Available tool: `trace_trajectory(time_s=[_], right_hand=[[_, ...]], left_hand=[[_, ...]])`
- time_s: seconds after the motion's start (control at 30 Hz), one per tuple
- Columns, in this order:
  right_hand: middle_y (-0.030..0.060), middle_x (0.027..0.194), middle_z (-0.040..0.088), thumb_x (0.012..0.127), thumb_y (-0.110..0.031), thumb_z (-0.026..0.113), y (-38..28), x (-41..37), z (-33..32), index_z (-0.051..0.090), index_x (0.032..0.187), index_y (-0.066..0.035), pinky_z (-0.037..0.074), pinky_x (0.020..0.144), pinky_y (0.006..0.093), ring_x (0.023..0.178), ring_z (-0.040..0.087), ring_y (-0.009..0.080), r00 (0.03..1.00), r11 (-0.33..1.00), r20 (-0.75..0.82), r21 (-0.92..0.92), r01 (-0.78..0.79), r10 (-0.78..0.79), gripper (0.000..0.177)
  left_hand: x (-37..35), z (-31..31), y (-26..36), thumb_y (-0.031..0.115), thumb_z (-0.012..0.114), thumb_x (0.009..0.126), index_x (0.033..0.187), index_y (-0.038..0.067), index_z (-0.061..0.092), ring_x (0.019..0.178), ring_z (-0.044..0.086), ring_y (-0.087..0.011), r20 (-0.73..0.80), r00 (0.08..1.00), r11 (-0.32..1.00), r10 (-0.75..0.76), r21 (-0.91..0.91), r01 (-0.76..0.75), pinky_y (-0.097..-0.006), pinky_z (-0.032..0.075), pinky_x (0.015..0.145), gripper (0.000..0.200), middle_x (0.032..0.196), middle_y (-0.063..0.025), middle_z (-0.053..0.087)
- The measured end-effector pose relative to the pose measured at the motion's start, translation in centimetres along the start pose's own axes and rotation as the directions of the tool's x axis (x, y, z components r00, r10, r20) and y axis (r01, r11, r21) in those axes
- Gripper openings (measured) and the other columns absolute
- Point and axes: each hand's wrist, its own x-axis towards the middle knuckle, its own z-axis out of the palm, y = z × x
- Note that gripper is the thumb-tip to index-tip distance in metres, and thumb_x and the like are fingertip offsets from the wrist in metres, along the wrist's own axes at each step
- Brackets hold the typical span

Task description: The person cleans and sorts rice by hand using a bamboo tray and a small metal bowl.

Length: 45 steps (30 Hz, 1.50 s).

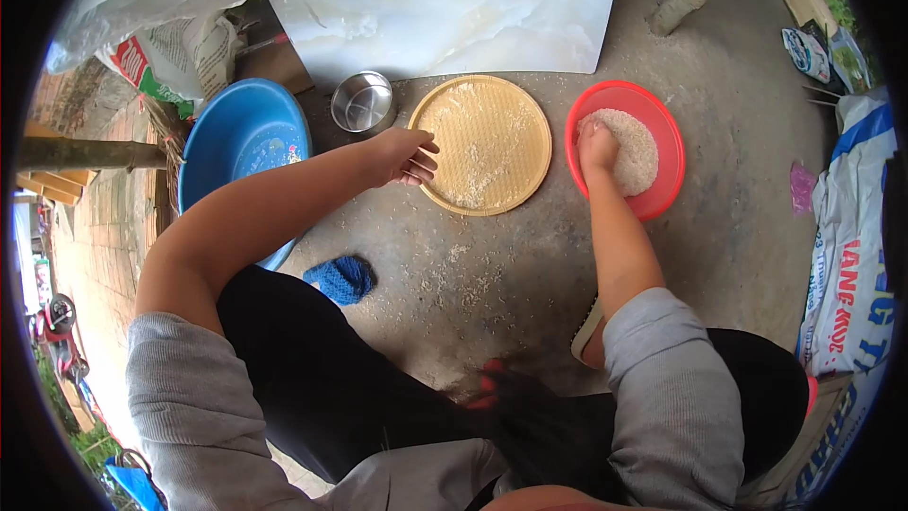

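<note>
My left hand hovers at the left rim of a round woven tray, fingers stretched and slightly apart, holding nothing. Whitish grains lie scattered over the tray's yellow weave. Inside a red plastic basin, my right hand is curled at the left edge of a heap of rice. Its fingers are closed around some of the rice, though the fingertips are partly hidden.
A blue basin with some grains inside stands at left, partly behind my left arm. Beside it is a steel pot. A blue knitted-looking item lies on the grain-strewn floor. Printed sacks line the right side.
</note>
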Motion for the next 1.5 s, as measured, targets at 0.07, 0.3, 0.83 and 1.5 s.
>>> trace_trajectory(time_s=[0.07, 0.3, 0.83, 1.5], right_hand=[[0.0234, 0.076, 0.063, 0.091, -0.031, 0.042, -1.5, -0.2, 0.3, 0.061, 0.076, 0.003, 0.047, 0.069, 0.0438, 0.074, 0.061, 0.0382, 0.963, 0.949, -0.263, 0.315, 0.027, 0.060, 0.041], [0.0247, 0.073, 0.060, 0.088, -0.029, 0.046, -9.8, -2.8, -2.6, 0.058, 0.075, 0.005, 0.044, 0.065, 0.0428, 0.069, 0.060, 0.0380, 1.000, 0.808, -0.026, 0.590, 0.004, 0.013, 0.038], [0.0178, 0.124, 0.044, 0.077, -0.031, 0.066, -12.2, -13.1, -0.3, 0.046, 0.121, -0.002, 0.038, 0.092, 0.0469, 0.112, 0.044, 0.0368, 0.975, 0.921, -0.012, 0.326, 0.214, -0.222, 0.056], [0.0129, 0.095, 0.058, 0.091, -0.012, 0.045, -4.1, -16.1, 5.1, 0.045, 0.107, -0.001, 0.046, 0.059, 0.0325, 0.074, 0.058, 0.0212, 0.979, 0.703, 0.185, 0.686, -0.187, 0.081, 0.019]], left_hand=[[-0.7, 0.3, -0.1, 0.029, 0.040, 0.095, 0.111, 0.002, 0.049, 0.079, 0.062, -0.0240, -0.011, 1.000, 0.997, 0.022, -0.069, -0.022, -0.0371, 0.049, 0.074, 0.032, 0.087, -0.0130, 0.060], [-2.0, -0.6, -0.7, 0.032, 0.043, 0.094, 0.113, 0.003, 0.048, 0.089, 0.062, -0.0253, 0.002, 0.998, 0.996, 0.057, -0.064, -0.057, -0.0362, 0.049, 0.078, 0.035, 0.093, -0.0141, 0.061], [-4.9, -0.1, -0.5, 0.032, 0.044, 0.093, 0.122, 0.005, 0.048, 0.079, 0.061, -0.0211, -0.049, 0.998, 0.958, 0.047, 0.286, -0.031, -0.0326, 0.049, 0.070, 0.040, 0.095, -0.0114, 0.061], [-16.4, -4.1, -2.8, 0.037, 0.044, 0.091, 0.123, 0.007, 0.049, 0.088, 0.060, -0.0233, -0.082, 0.975, 0.817, 0.204, 0.564, -0.124, -0.0341, 0.049, 0.071, 0.044, 0.111, -0.0155, 0.059]])
